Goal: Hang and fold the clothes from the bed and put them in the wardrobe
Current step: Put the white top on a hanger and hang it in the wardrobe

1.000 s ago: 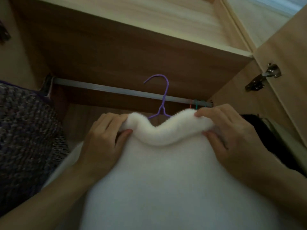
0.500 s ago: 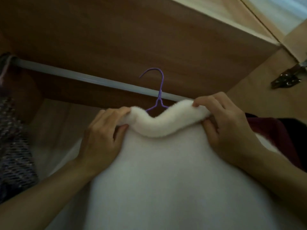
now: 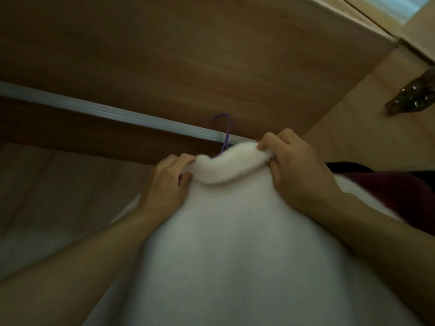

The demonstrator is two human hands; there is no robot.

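Note:
A fluffy white garment [image 3: 235, 243] fills the lower middle of the head view, draped on a purple hanger [image 3: 226, 134] whose hook rises in front of the metal wardrobe rail [image 3: 106, 112]; whether the hook is over the rail cannot be told. My left hand [image 3: 164, 187] grips the left end of the rolled collar. My right hand [image 3: 299, 170] pinches the collar's right end. Most of the hanger is hidden under the fabric.
A wooden shelf underside [image 3: 188, 55] spans above the rail. A dark red garment [image 3: 400, 196] hangs at the right, against the wardrobe's side panel. A metal door hinge [image 3: 414, 97] sits at the far right. The wardrobe's back wall [image 3: 58, 196] shows at the left.
Both hands have carried the white garment and hanger up and rightward toward the rail. The view has tilted up, and the patterned garment at the left has left the frame.

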